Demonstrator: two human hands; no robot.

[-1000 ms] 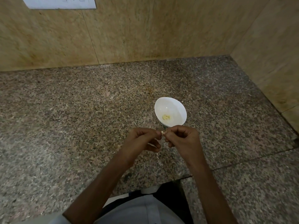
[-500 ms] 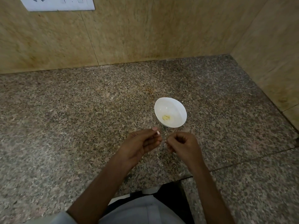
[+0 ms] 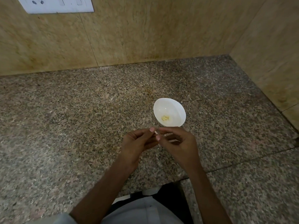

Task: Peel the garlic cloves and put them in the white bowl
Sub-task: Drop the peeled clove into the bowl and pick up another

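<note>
Centre frame, just below the bowl [image 3: 178, 107], left hand [image 3: 139, 141] and right hand [image 3: 178, 143] meet at the fingertips, both pinching one small pale clove [image 3: 156, 132]; judged light, firm, papery-skinned, slippery once bare, so best held by its ends.

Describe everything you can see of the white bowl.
The white bowl is small, round and plain, with a glossy surface like glazed ceramic or plastic and a smooth rim. It stands upright on the speckled granite counter. At its bottom lies a little pale-yellow peeled garlic, and nothing else is in it. The left hand and right hand pinch a garlic clove just in front of its near rim, apparently without touching it.
</note>
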